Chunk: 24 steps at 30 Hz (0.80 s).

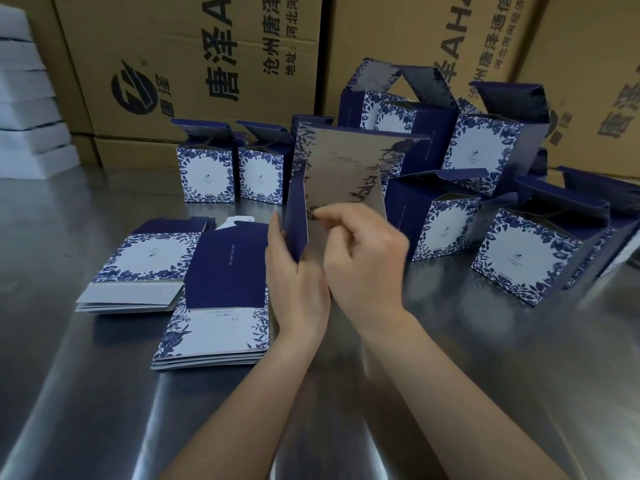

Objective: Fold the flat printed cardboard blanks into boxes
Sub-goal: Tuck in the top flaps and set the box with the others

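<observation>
I hold a half-opened blue and silver cardboard blank (pixel 341 168) upright over the middle of the steel table. My left hand (pixel 294 271) grips its lower left navy panel, fingers straight along the outside. My right hand (pixel 363 251) curls over the bottom edge, its fingertips pinching a bottom flap. The silver inside of the blank faces me. Two stacks of flat printed blanks, one nearer (pixel 218 317) and one further left (pixel 145 268), lie to the left of my hands.
Several folded blue-and-white boxes with open lids stand behind (pixel 206 171) and to the right (pixel 526 251), some piled up. Large brown cartons (pixel 194 64) wall off the back. White foam sheets (pixel 27 98) are stacked at far left. The steel table (pixel 485 375) reflects light.
</observation>
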Motion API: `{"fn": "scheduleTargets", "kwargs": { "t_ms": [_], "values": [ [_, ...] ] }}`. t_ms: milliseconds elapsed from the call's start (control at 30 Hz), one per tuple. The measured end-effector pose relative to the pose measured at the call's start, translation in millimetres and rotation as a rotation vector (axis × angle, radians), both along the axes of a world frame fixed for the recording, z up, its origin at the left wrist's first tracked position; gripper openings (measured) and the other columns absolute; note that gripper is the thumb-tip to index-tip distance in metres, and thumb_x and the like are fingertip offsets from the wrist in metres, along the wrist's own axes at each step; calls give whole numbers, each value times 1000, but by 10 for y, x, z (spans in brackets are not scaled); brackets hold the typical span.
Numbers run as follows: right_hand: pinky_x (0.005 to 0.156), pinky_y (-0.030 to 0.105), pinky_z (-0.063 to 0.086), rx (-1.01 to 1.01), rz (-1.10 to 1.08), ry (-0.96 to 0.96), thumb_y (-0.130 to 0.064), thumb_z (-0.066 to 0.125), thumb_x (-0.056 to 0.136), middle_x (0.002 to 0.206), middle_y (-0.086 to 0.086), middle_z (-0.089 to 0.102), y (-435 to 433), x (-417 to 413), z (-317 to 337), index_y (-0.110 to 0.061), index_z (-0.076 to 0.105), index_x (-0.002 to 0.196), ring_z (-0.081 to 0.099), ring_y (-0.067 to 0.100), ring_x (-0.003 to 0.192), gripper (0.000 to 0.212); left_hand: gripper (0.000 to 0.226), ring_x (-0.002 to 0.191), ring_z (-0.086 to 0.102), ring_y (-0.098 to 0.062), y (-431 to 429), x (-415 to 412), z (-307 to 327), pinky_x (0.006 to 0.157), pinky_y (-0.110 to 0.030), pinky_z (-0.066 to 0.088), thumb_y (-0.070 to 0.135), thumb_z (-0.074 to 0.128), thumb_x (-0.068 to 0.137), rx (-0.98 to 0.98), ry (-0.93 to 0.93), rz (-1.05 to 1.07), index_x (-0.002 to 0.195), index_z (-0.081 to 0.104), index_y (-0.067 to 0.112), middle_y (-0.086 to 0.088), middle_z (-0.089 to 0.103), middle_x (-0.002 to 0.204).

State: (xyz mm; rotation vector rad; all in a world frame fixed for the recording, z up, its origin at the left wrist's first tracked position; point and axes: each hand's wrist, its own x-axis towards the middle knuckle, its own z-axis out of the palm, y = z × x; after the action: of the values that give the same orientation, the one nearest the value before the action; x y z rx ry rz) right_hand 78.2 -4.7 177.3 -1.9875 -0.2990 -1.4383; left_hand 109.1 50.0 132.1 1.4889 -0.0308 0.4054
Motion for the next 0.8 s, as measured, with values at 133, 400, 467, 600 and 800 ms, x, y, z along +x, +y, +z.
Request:
{"fn": "scheduleTargets", "kwargs": {
  "t_ms": [133, 400, 467, 600, 800],
  "values": [
    [50, 21, 40, 59, -62, -265, 12, 42, 72, 58, 8, 62, -295, -46, 127, 0, 67, 64, 55, 17, 53, 29, 66, 118, 53, -13, 3, -21, 55, 105, -44, 42, 32, 34, 79, -20, -20, 23, 145, 41, 35, 15, 56, 125],
    [48, 34, 43, 557, 71, -189, 11, 37, 74, 59, 6, 62, -788, 4, 170, -14, 62, 63, 58, 25, 50, 37, 66, 127, 47, -17, -74, -55, 40, 109, -44, 37, 26, 38, 78, 70, -111, 1, 144, 46, 26, 3, 52, 134],
    [48, 31, 45, 716, 185, -203, 12, 35, 74, 59, 5, 64, -859, 19, 192, -11, 62, 64, 59, 25, 50, 37, 67, 127, 46, -18, -64, -40, 32, 109, -45, 36, 27, 37, 78, 70, -103, 4, 145, 44, 26, 2, 51, 134],
    [54, 30, 51, 835, 290, -128, 15, 33, 77, 71, 11, 66, -984, 119, 187, -6, 63, 73, 64, 24, 61, 36, 68, 125, 46, -17, -33, -13, 61, 109, -46, 37, 32, 34, 79, 37, -78, 6, 147, 42, 29, 2, 50, 134],
    [104, 44, 47, 711, 438, 348, -4, 46, 99, 128, 6, 61, -958, 319, -42, -18, 57, 128, 57, 24, 122, 33, 64, 124, 44, -10, 8, 7, 91, 109, -44, 38, 35, 33, 84, 37, -114, -7, 148, 39, 37, 8, 48, 136]
  ]
}}
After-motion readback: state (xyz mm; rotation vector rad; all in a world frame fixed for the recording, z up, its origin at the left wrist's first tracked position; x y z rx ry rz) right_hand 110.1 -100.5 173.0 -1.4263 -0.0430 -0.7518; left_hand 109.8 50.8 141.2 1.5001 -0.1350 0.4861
